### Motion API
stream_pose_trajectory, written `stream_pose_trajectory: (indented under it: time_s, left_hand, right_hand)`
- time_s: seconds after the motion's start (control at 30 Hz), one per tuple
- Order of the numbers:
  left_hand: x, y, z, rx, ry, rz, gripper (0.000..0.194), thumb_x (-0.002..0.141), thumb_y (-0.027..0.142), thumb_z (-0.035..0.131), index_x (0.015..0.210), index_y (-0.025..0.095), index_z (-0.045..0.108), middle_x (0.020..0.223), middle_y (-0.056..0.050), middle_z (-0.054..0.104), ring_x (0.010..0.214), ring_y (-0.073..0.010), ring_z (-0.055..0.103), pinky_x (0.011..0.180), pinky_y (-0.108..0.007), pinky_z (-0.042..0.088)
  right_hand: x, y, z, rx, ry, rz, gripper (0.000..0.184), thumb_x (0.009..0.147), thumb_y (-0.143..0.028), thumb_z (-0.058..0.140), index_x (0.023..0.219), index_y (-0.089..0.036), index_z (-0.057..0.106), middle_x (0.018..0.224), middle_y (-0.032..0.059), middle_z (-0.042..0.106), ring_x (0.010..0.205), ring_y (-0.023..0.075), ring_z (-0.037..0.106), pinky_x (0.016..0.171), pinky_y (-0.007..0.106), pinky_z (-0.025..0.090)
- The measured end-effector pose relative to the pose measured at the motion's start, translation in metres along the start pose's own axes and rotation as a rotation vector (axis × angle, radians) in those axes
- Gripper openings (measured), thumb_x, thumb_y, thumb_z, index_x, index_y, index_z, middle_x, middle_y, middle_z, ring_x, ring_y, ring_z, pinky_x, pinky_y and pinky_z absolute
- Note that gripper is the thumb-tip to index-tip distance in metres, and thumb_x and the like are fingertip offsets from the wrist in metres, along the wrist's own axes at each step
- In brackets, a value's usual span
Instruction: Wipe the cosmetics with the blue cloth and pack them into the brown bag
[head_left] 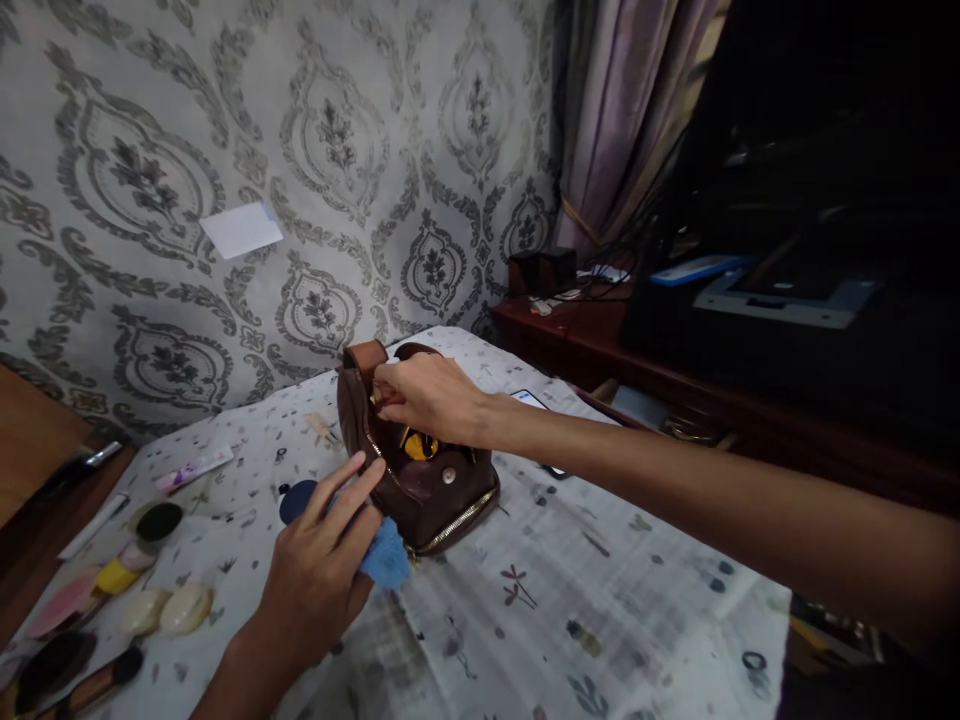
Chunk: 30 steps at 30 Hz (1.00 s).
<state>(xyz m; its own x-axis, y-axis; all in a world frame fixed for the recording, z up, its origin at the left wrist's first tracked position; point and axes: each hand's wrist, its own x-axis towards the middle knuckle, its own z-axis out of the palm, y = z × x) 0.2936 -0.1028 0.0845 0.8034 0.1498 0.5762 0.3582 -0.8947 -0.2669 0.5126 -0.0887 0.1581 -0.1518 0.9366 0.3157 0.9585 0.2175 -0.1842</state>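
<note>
A brown leather handbag (pixel 420 505) stands unzipped on the patterned cloth, its mouth toward me. My right hand (pixel 427 395) reaches over the opening with its fingers bent and pressed together; what they hold, if anything, is hidden. Inside the bag a yellow and black item (pixel 420 443) shows below my wrist. My left hand (pixel 322 560) has its fingers stretched out, the tips at the bag's left zipper edge. A light blue fluffy item (pixel 386 555) lies beside this hand, against the bag. Behind my left fingers sits a dark blue round thing (pixel 296 500), partly covered.
Cosmetics lie on the left: a white and purple tube (pixel 195 468), cream-coloured round pieces (pixel 186 608), a makeup brush (pixel 97 685) and a yellow item (pixel 116 575). A phone (pixel 529 398) lies behind my right forearm. A dark red desk (pixel 562 335) with a large black screen stands right.
</note>
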Motion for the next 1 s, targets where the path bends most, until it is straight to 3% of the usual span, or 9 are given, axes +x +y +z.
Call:
stream_pose_trajectory:
  time_s: [0.13, 0.3, 0.5, 0.73, 1.0]
  left_hand:
    - [0.0, 0.0, 0.0, -0.007, -0.004, -0.004, 0.028, 0.072, 0.001, 0.043, 0.089, 0.016, 0.06, 0.131, -0.016, 0.065, 0.131, -0.0328, 0.051, 0.085, -0.041, 0.058]
    - [-0.002, 0.0, 0.002, -0.019, -0.006, -0.014, 0.028, 0.07, 0.002, 0.043, 0.088, 0.017, 0.06, 0.133, -0.016, 0.064, 0.132, -0.0335, 0.05, 0.084, -0.042, 0.059]
    - [-0.003, 0.0, 0.002, -0.014, -0.008, -0.022, 0.028, 0.072, 0.001, 0.042, 0.088, 0.017, 0.058, 0.135, -0.015, 0.063, 0.133, -0.0334, 0.05, 0.091, -0.044, 0.056]
    - [-0.002, 0.001, 0.003, -0.016, 0.002, -0.028, 0.031, 0.067, 0.0, 0.042, 0.089, 0.018, 0.057, 0.136, -0.015, 0.062, 0.134, -0.0327, 0.05, 0.087, -0.041, 0.057]
    - [-0.003, 0.003, 0.002, 0.0, 0.0, -0.03, 0.031, 0.067, -0.001, 0.043, 0.087, 0.018, 0.056, 0.138, -0.015, 0.061, 0.136, -0.032, 0.048, 0.087, -0.039, 0.058]
  right_hand:
    - [0.014, -0.005, 0.011, -0.049, -0.036, 0.002, 0.021, 0.087, -0.022, 0.062, 0.105, -0.016, 0.07, 0.104, 0.013, 0.073, 0.098, 0.0284, 0.068, 0.071, 0.03, 0.044]
    - [0.028, -0.008, 0.019, -0.097, 0.017, -0.032, 0.024, 0.089, -0.017, 0.055, 0.109, -0.012, 0.067, 0.105, 0.017, 0.072, 0.102, 0.0304, 0.068, 0.075, 0.032, 0.046]
    - [0.037, 0.001, 0.009, -0.066, -0.1, -0.092, 0.021, 0.09, -0.018, 0.06, 0.109, -0.017, 0.069, 0.108, 0.0115, 0.072, 0.102, 0.0262, 0.067, 0.073, 0.028, 0.042]
    - [0.04, 0.011, -0.003, -0.093, -0.291, -0.222, 0.023, 0.093, -0.016, 0.056, 0.109, -0.02, 0.072, 0.11, 0.0075, 0.073, 0.104, 0.0229, 0.066, 0.068, 0.026, 0.038]
    - [0.042, 0.013, 0.004, -0.154, -0.26, -0.268, 0.024, 0.093, -0.019, 0.056, 0.111, -0.021, 0.073, 0.109, 0.0084, 0.073, 0.1, 0.023, 0.067, 0.067, 0.026, 0.039]
